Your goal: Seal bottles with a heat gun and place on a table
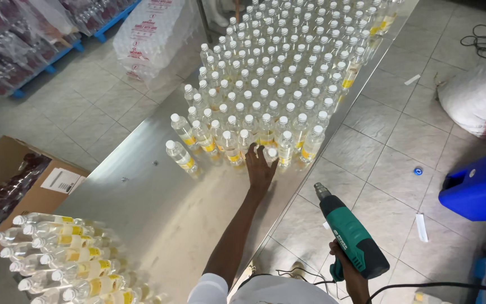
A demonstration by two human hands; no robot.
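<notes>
My left hand (260, 167) reaches forward over the steel table (142, 197) and closes on a small clear bottle (270, 155) with a white cap and yellow label at the front edge of a big block of upright bottles (277, 73). My right hand (349, 276) grips the handle of a green and black heat gun (347, 231), held off the table's right side, nozzle pointing up and away. Its black cord trails to the right.
A shrink-wrapped bundle of bottles (63, 253) lies on its side at the table's near left. An open cardboard box (12, 180) stands on the floor at left. A blue container (482, 186) and a white sack (479, 95) are at right.
</notes>
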